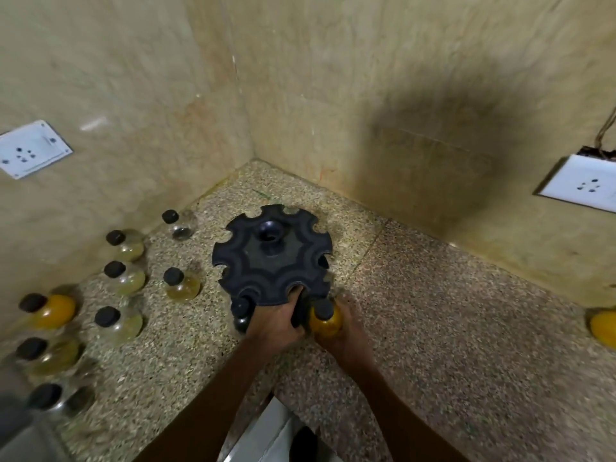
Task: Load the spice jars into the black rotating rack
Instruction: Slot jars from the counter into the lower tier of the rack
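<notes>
The black rotating rack [271, 258] stands in the counter corner, its round top notched with open slots. My left hand [278, 320] grips the rack's near edge, fingers hooked into a slot. Just right of it, my right hand [346, 331] is closed around a yellow spice jar [325, 320] with a black cap, held against the rack's near right side. One black-capped jar [240, 311] sits low at the rack's near left. Several more black-capped jars stand on the counter to the left, among them an orange one [50, 310] and a clear one [180, 225].
Speckled stone counter [433, 311] meets tiled walls at the corner behind the rack. White sockets are on the left wall [31, 148] and right wall [581, 183]. An orange jar [603, 326] sits at the far right edge. A grey object [20, 431] is at the bottom left.
</notes>
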